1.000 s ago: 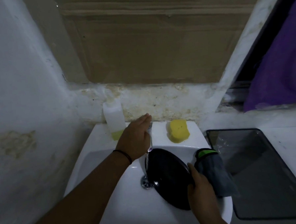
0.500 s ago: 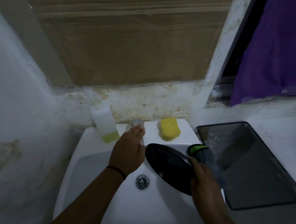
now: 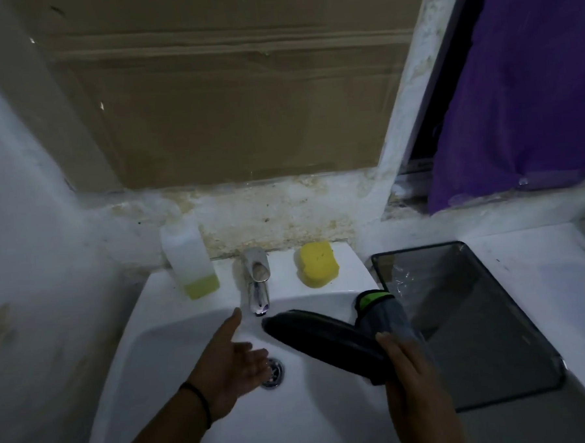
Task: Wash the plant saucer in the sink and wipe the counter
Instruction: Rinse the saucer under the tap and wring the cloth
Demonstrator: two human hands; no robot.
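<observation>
The plant saucer (image 3: 324,341) is a round, shallow, matte black dish, held tilted nearly edge-on over the right half of the white glazed sink (image 3: 175,332), below the chrome tap (image 3: 257,280). The right hand (image 3: 408,381) grips its near rim. The left hand (image 3: 234,363) is spread wide, palm up, holding nothing, above the metal drain (image 3: 275,373).
</observation>
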